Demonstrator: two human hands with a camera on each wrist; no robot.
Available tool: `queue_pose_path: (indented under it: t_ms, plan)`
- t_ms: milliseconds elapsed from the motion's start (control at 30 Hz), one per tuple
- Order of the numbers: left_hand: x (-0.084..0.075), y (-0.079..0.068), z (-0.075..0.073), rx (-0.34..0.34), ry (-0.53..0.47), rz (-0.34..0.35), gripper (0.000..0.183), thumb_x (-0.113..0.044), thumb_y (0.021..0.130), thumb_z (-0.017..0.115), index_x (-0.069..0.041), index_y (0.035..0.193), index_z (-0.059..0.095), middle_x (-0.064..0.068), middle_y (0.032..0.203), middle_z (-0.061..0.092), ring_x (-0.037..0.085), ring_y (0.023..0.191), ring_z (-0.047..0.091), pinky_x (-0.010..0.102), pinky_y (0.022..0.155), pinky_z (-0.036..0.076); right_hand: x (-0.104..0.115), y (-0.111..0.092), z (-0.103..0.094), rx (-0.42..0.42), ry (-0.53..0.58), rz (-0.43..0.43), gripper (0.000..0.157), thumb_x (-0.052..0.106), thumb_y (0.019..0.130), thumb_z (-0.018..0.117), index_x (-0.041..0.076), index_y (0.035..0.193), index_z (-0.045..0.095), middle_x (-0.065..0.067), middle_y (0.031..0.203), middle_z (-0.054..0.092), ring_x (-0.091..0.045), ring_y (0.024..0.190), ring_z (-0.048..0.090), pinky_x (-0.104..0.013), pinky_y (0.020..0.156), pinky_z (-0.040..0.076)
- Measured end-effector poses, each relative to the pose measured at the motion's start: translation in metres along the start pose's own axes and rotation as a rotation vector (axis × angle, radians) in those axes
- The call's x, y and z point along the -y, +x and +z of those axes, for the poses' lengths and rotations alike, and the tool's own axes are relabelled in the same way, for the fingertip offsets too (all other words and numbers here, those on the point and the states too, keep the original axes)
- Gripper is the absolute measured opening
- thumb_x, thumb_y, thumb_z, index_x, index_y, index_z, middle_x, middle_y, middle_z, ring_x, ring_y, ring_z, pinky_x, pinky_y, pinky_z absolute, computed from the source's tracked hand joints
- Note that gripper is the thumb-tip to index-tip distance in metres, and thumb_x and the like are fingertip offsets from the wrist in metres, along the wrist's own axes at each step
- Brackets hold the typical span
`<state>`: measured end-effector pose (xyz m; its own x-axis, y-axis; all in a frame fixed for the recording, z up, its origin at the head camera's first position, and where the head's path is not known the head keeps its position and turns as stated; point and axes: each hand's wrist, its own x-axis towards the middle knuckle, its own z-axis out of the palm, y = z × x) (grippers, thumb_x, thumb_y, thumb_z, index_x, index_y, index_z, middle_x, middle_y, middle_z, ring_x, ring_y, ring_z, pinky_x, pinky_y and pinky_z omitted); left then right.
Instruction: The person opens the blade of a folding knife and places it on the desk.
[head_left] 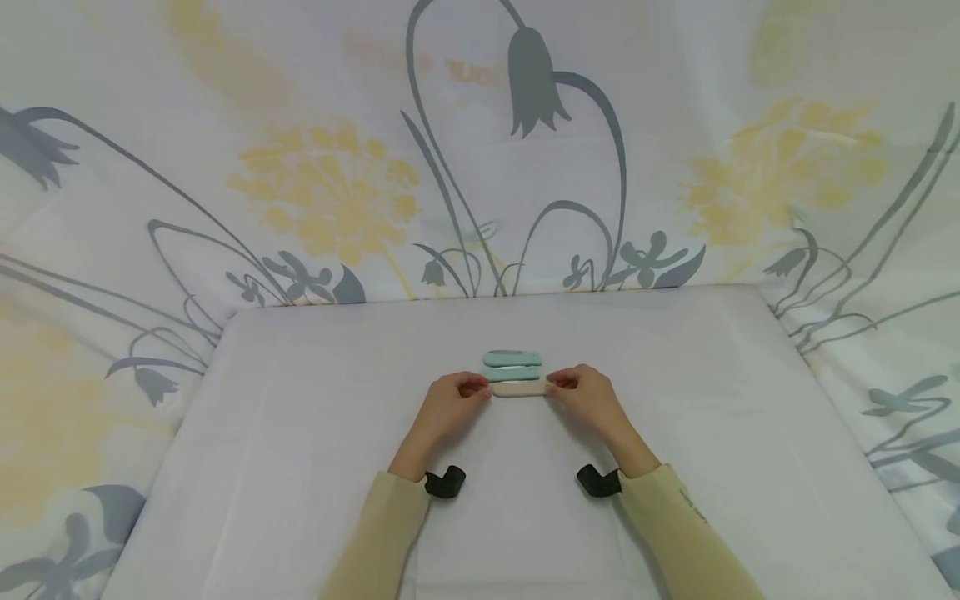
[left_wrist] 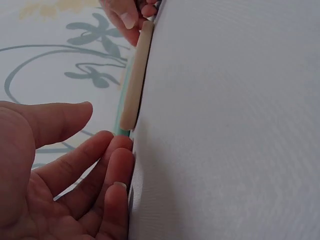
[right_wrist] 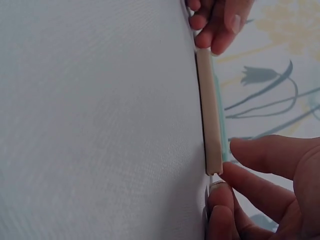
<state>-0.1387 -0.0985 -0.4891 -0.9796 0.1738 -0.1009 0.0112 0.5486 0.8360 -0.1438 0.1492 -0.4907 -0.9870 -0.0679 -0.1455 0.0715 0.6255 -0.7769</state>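
Note:
A slim beige piece [head_left: 519,388] with rounded edges, like a folded knife handle, lies flat on the white tabletop. Just beyond it, two similar teal pieces, an upper one [head_left: 512,358] and a lower one [head_left: 513,373], lie in line with it, one behind the other. My left hand [head_left: 452,402] is at the beige piece's left end, fingertips beside it and, in the left wrist view, thumb [left_wrist: 65,120] held apart. At the right end, fingertips of my right hand [head_left: 588,402] touch or nearly touch it; that thumb [right_wrist: 270,152] also stands away from the piece.
A white cloth-covered table [head_left: 322,500] spreads around both hands. Flower-printed fabric [head_left: 472,150] rises behind its far edge and along both sides. A dark wrist-worn device [head_left: 447,482] is at the left cuff, another [head_left: 597,481] at the right.

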Motion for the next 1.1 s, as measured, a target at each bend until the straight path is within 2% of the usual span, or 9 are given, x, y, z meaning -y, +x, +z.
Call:
queue_pose_path:
  t_ms: [133,267,467,633,933,1100]
  plan:
    - [-0.001,0.0,0.004,-0.008,0.012,0.008,0.019,-0.018,0.093,0.07,-0.008,0.109,0.073,0.001,0.096,0.069,0.017,0.089,0.063,0.036,0.082,0.05,0.002,-0.003,0.001,-0.011,-0.011,-0.016,0.022,0.012,0.09,0.07,0.002,0.109,0.075,-0.014,0.104,0.064,-0.028,0.095,0.06,-0.042,0.083,0.048]
    - [-0.004,0.0,0.01,-0.054,0.056,0.025,0.016,-0.016,0.091,0.071,-0.007,0.105,0.074,0.0,0.09,0.067,0.014,0.083,0.059,0.033,0.077,0.048,0.004,-0.004,0.002,-0.017,-0.022,-0.018,0.021,0.009,0.089,0.072,0.0,0.108,0.075,-0.014,0.102,0.064,-0.028,0.092,0.059,-0.041,0.081,0.048]
    - [-0.007,-0.001,0.017,-0.108,0.074,-0.006,0.015,-0.013,0.088,0.073,-0.008,0.102,0.073,-0.001,0.088,0.066,0.014,0.081,0.056,0.032,0.075,0.046,0.007,-0.005,0.004,-0.015,-0.035,-0.003,0.021,0.007,0.086,0.076,0.001,0.106,0.074,-0.012,0.101,0.062,-0.025,0.091,0.059,-0.04,0.079,0.048]
    - [-0.008,-0.001,0.018,-0.114,0.066,-0.015,0.016,-0.014,0.087,0.074,-0.009,0.102,0.072,0.001,0.095,0.067,0.016,0.086,0.058,0.033,0.076,0.047,0.008,-0.005,0.003,-0.029,-0.035,-0.03,0.019,0.005,0.083,0.078,0.001,0.101,0.072,-0.011,0.098,0.063,-0.025,0.089,0.058,-0.039,0.078,0.047]
    - [-0.007,-0.002,0.019,-0.125,0.027,0.003,0.013,-0.01,0.086,0.076,-0.007,0.097,0.071,0.001,0.087,0.067,0.013,0.077,0.06,0.032,0.074,0.049,0.005,-0.007,0.007,-0.052,-0.022,-0.054,0.015,0.007,0.082,0.08,0.005,0.093,0.07,-0.005,0.083,0.065,-0.02,0.077,0.058,-0.032,0.068,0.044]
    - [-0.008,-0.002,0.017,-0.118,0.016,0.021,0.014,-0.009,0.085,0.077,-0.007,0.098,0.072,0.001,0.087,0.067,0.013,0.078,0.061,0.032,0.075,0.05,0.006,-0.008,0.006,-0.053,-0.017,-0.056,0.013,0.008,0.083,0.079,0.005,0.092,0.07,-0.003,0.082,0.066,-0.019,0.076,0.058,-0.032,0.068,0.044]
